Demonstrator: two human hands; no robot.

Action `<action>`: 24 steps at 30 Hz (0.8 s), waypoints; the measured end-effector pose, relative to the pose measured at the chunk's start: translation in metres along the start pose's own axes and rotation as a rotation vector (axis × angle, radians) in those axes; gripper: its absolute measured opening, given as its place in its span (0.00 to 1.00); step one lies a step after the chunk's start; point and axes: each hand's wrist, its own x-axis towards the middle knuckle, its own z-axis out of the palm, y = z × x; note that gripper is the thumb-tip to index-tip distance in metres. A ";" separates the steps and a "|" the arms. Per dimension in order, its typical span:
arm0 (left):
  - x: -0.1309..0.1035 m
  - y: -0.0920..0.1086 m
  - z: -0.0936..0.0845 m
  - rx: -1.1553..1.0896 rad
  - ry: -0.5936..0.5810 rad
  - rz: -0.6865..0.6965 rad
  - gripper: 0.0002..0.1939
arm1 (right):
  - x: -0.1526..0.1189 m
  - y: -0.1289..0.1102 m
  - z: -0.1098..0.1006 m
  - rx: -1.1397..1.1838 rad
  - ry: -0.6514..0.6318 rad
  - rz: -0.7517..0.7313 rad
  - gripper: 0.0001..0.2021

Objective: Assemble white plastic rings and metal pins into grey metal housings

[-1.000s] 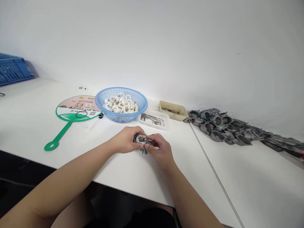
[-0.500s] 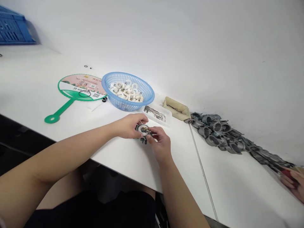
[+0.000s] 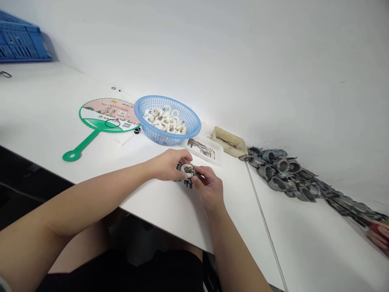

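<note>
In the view from the head camera, a person at a white table (image 3: 310,239) grips a small grey metal part (image 3: 188,183) between both hands near the table's front edge, a white ring (image 3: 183,167) seated in its round mouth. The left hand (image 3: 168,164) is curled around the part's left side, thumb along the front; the right hand (image 3: 210,190) pinches its right side between thumb and fingers. Whether the part touches the tabletop is hard to tell with the hands around it. Just beyond stands a blue basket (image 3: 165,139) of white rings (image 3: 166,121), beside a white tray (image 3: 217,157) of thin dark pins (image 3: 202,148) and a cream box (image 3: 237,150) holding slim metal pieces. A green-handled fan (image 3: 112,109) lies left of the basket, a black ring across it. A heap of grey metal castings (image 3: 281,174) runs along the wall at right, toward a co-worker's hand (image 3: 379,240) at the frame's edge; a blue crate (image 3: 22,42) sits at far left
</note>
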 end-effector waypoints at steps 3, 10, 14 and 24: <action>0.000 0.005 -0.001 0.116 0.004 0.058 0.20 | 0.000 -0.002 0.000 0.007 -0.008 0.008 0.12; 0.002 0.012 -0.001 0.290 0.013 0.146 0.18 | 0.000 -0.004 -0.001 0.032 -0.035 0.000 0.12; 0.001 0.012 -0.001 0.278 0.002 0.156 0.18 | -0.001 -0.005 -0.001 0.022 -0.031 -0.006 0.12; -0.001 0.011 -0.002 0.214 -0.036 0.137 0.16 | -0.001 -0.005 -0.001 0.000 -0.022 -0.015 0.12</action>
